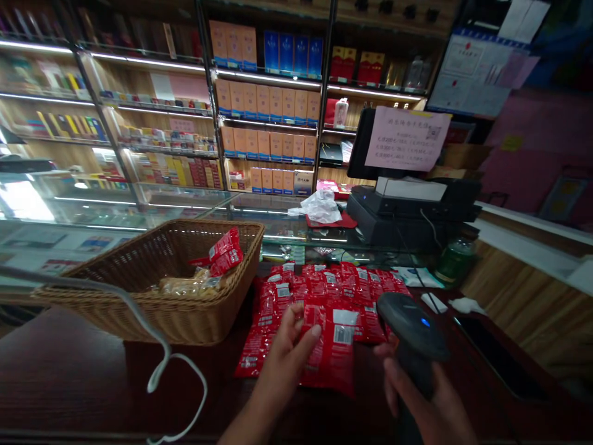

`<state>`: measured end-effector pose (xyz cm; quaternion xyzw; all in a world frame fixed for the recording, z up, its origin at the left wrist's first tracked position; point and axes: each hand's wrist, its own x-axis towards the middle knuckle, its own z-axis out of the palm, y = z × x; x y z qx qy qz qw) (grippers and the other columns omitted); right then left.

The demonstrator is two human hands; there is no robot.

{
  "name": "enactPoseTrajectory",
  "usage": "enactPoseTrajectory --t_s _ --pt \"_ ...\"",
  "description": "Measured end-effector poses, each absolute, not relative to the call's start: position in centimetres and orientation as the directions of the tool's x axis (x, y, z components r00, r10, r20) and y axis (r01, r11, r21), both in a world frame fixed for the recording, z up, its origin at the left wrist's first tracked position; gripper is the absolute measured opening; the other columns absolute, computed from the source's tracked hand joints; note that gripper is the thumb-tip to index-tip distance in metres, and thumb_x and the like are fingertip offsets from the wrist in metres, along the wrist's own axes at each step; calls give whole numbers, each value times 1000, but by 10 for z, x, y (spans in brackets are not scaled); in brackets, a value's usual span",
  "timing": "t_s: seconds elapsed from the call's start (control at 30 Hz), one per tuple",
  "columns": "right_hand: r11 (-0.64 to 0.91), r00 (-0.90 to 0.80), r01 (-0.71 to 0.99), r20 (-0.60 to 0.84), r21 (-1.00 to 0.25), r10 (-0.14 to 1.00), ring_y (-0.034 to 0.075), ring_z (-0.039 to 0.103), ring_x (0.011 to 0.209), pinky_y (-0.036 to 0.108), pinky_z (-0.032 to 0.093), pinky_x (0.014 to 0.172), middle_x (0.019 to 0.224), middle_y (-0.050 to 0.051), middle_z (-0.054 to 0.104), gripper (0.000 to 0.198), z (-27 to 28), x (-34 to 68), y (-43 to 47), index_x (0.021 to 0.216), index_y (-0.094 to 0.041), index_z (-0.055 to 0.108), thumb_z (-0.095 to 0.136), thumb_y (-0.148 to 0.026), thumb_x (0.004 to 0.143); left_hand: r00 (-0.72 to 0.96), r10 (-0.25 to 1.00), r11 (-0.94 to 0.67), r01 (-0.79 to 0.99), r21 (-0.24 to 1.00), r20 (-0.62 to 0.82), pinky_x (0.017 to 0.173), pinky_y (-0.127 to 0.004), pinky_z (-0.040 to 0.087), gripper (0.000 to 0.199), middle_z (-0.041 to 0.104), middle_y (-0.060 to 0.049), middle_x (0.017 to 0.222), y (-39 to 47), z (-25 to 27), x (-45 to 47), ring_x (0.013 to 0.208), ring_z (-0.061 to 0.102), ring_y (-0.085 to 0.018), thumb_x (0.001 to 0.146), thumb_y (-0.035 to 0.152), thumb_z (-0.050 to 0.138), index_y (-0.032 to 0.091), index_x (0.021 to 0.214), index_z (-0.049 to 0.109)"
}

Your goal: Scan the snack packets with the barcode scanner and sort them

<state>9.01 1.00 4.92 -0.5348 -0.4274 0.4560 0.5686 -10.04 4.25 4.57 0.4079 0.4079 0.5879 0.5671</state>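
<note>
My left hand [291, 346] pinches a red snack packet [330, 355] by its left side, its white label and barcode turned up toward me. Wrapped around the handle of a black barcode scanner [412, 327] is my right hand [417, 395]; a blue light shows on the scanner's top. The scanner head is just right of the held packet, apart from it. Behind and beneath the packet, many more red packets [273, 303] lie in rows on the dark counter. A wicker basket [231, 315] to the left contains a few red packets [227, 252] and some clear-wrapped food [192, 283].
A white cord [134, 303] crosses the basket's front. On the right are a phone [500, 358], a green bottle [456, 256] and a register screen [364, 145] with a paper notice. Behind the glass counter [278, 216] stand shelves of boxes.
</note>
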Motion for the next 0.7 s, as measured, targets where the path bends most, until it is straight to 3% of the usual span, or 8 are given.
enactPoseTrajectory --t_s 0.07,0.17,0.37,0.53,0.7 --pt "38 205 -43 28 -998 978 12 51 49 22 42 49 54 -5 59 58 54 88 18 106 -17 63 77 -63 73 84 996 57 -406 912 -25 84 -34 55 51 73 -10 109 35 47 -96 98 70 -25 74 37 79 22 117 57" --pt "29 199 -40 20 -999 980 13 55 53 24 45 51 64 -3 65 57 53 87 25 104 -16 62 80 -58 70 200 979 115 -424 898 -31 83 -33 54 44 74 -9 106 30 47 -92 95 70 -25 73 37 81 20 110 65" --pt "67 176 -118 45 -991 983 12 50 50 22 41 48 55 -7 56 55 42 86 25 109 -15 58 76 -57 78 173 983 134 -421 897 -66 69 -27 52 35 75 -5 85 28 38 -91 74 68 -19 72 47 79 18 90 72" --pt "69 236 -206 19 -976 972 12 48 51 20 41 48 57 -8 54 54 43 85 24 112 -19 56 77 -55 78 307 946 218 -372 902 -102 66 -25 54 42 76 -5 87 28 24 -99 78 70 -20 66 45 85 19 97 73" --pt "72 276 -230 6 -971 961 11 47 51 18 40 47 56 -8 53 52 46 86 23 110 -20 58 79 -53 76 378 901 320 -248 914 -213 46 -17 48 38 75 -4 69 27 15 -107 53 68 -14 61 46 87 15 78 72"
